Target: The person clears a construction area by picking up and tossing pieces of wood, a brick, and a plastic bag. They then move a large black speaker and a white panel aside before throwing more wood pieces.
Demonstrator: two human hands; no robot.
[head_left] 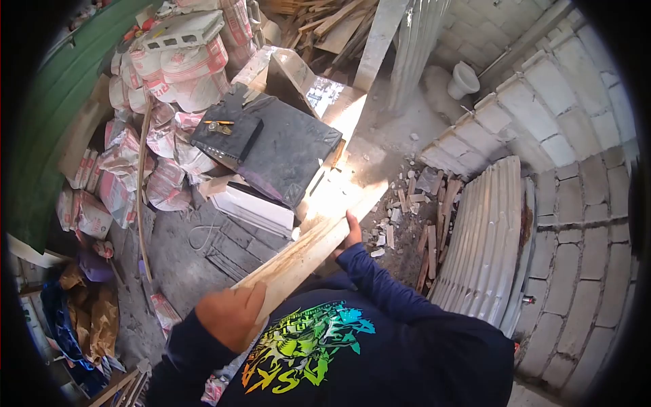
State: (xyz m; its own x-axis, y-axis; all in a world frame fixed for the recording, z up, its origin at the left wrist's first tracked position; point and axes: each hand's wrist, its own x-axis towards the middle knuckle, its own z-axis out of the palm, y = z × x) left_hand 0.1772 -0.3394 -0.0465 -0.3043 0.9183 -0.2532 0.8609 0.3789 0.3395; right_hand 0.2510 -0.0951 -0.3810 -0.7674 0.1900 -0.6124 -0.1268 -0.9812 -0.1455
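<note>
A long pale wooden plank [302, 256] lies slantwise in front of my body, its far end in bright sunlight. My left hand [232, 316] is wrapped around the near end of the plank, knuckles up. Farther along, my right hand [350, 235] grips the plank's right edge, with the thumb showing and the other fingers mostly hidden beneath. Beyond the plank stands a dusty black box-like surface [288, 139]. A yellow pencil [218, 122] and a small metal object [215, 127], too small to make out, rest on its raised left part.
Cement bags [183, 81] are stacked at the far left, with a hollow block [183, 30] on top. Corrugated sheets [478, 244] lean by the block wall [576, 251] on the right. Rubble [400, 210] litters the floor. A white toilet bowl [464, 80] stands at the back.
</note>
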